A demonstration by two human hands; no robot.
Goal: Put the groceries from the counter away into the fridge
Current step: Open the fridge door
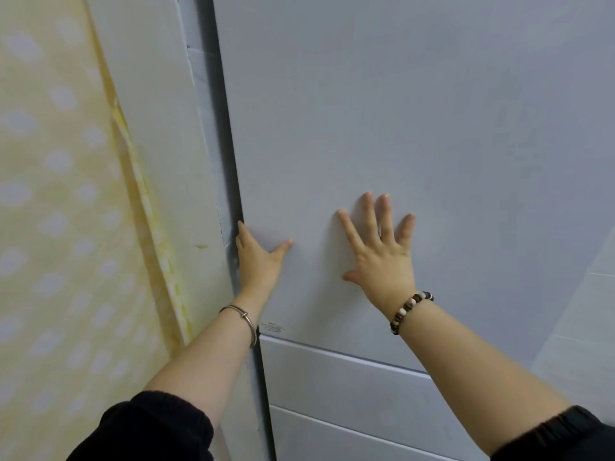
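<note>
Right in front of the person is the fridge door (pixel 399 128), big and pale grey-blue, and it fills most of the view. It looks closed. Both hands are on it.

The right hand (pixel 382 257) lies flat on the door with its fingers (pixel 386 214) spread wide. It is holding nothing, just touching the door with the palm. A bracelet of dark and light beads (pixel 411 311) goes around that wrist.

The left hand (pixel 258 257) is at the left edge of the door. Its thumb (pixel 283 246) lies on the front of the door. Its other fingers reach around the edge into the dark gap (pixel 229 181) beside it, so they are mostly hidden. It seems to hold the door's edge. A thin metal bangle (pixel 246 321) sits on that wrist.

Both arms come up from the bottom of the view, and each has a black sleeve (pixel 149 427) pushed back.

Below the hands, a line crosses the fridge, and under it are lower panels (pixel 332 377) of the same colour. A tiny label (pixel 273 327) sits near the bottom left corner of the door. It is too small to read.

To the left of the fridge hangs a yellow cloth with white spots (pixel 60 227). Between the cloth and the fridge is a plain pale strip of wall (pixel 159 128).

No groceries can be seen.
</note>
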